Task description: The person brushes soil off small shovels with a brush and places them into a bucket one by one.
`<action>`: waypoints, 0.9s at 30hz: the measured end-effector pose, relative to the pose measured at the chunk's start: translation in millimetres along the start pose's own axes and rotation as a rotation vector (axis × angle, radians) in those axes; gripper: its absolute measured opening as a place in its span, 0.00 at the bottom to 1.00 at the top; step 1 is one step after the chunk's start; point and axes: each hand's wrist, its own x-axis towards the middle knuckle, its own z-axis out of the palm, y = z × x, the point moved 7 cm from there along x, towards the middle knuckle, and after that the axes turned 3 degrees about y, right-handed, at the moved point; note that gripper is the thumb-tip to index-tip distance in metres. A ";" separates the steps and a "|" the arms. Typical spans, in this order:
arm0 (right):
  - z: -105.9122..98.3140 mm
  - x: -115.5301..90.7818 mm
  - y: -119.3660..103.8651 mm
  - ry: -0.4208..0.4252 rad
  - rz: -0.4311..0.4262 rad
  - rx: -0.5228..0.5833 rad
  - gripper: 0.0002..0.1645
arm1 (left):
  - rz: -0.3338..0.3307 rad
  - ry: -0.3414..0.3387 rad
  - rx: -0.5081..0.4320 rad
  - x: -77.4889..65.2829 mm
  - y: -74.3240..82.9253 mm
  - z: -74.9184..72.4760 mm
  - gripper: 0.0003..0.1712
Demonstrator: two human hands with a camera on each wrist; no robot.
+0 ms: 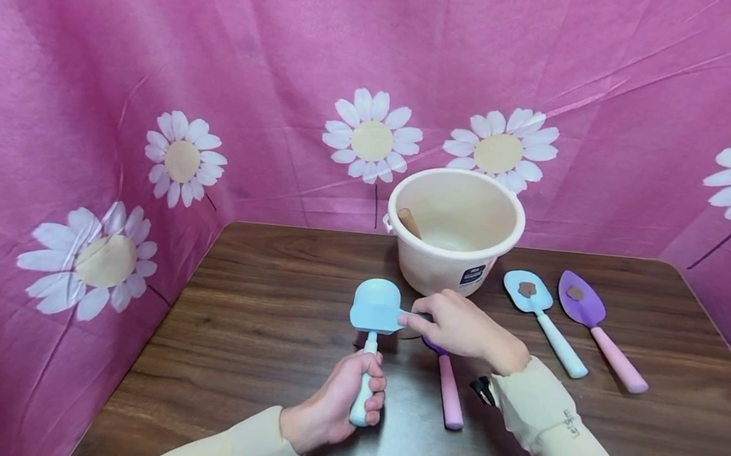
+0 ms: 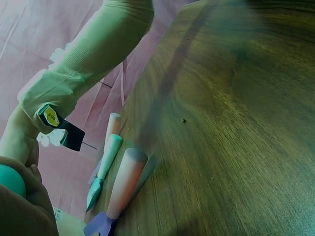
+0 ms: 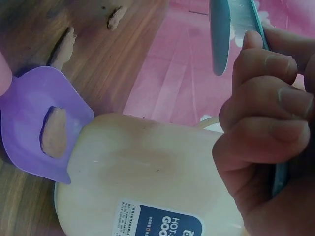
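Observation:
My left hand point(image 1: 352, 392) grips the pale handle of a light-blue shovel point(image 1: 375, 293), its blade upright above the table. At the blade's right edge is my right hand point(image 1: 461, 325), its fingers curled round a thin light-blue tool point(image 3: 279, 179) that overlaps the blade; most of this tool is hidden. A purple shovel point(image 3: 29, 113) with a pink handle point(image 1: 451, 396) lies under my right hand, a brown piece point(image 3: 55, 132) on its blade. In the left wrist view, the left hand point(image 2: 24, 211) shows only partly.
A cream bucket point(image 1: 430, 262) stands at the back with a brown stick-like thing point(image 1: 409, 223) inside. To the right lie a blue shovel point(image 1: 556, 340) and another purple shovel point(image 1: 616, 355), each bearing a brown piece. Further brown pieces point(image 3: 64, 49) lie on the table. Pink cloth point(image 1: 289, 50) hangs behind.

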 end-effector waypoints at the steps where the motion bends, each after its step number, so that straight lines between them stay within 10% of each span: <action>1: 0.3 0.1 0.8 -0.003 0.005 0.005 0.25 | 0.001 0.000 0.001 -0.1 0.0 0.3 0.08; 9: 0.6 2.5 11.8 0.009 0.029 -0.046 0.24 | -0.001 -0.013 0.010 -2.0 -2.3 1.8 0.09; 27: -22.0 3.7 24.4 0.319 0.071 -0.251 0.22 | -0.008 -0.049 0.011 -7.9 -5.2 7.0 0.11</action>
